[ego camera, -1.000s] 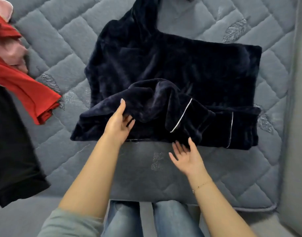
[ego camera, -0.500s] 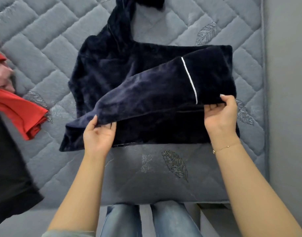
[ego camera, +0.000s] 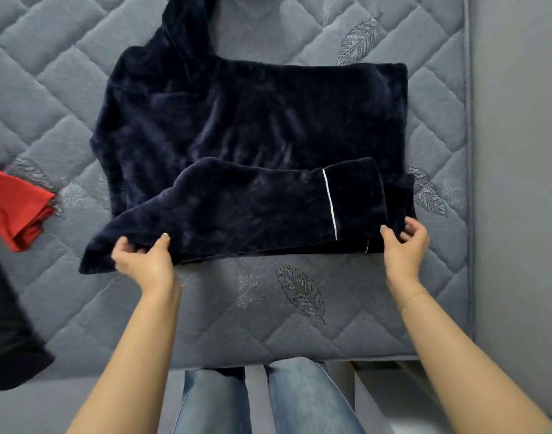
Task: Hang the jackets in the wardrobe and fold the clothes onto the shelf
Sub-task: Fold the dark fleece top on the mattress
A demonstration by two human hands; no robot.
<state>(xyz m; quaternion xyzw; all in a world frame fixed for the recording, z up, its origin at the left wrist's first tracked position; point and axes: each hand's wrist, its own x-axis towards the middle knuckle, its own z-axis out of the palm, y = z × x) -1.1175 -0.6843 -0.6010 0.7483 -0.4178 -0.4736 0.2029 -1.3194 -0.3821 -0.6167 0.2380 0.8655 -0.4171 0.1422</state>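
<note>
I am pinching the sleeve [ego camera: 262, 205] with my left hand [ego camera: 143, 261] and right hand [ego camera: 404, 245], its length lying left-to-right across the centre.

A dark navy velvet garment [ego camera: 252, 120] lies spread flat on the grey quilted mattress [ego camera: 299, 308]. One sleeve [ego camera: 262, 208], trimmed with thin white piping near its cuff, is folded across the near edge, and another part trails away at the far side.
</note>
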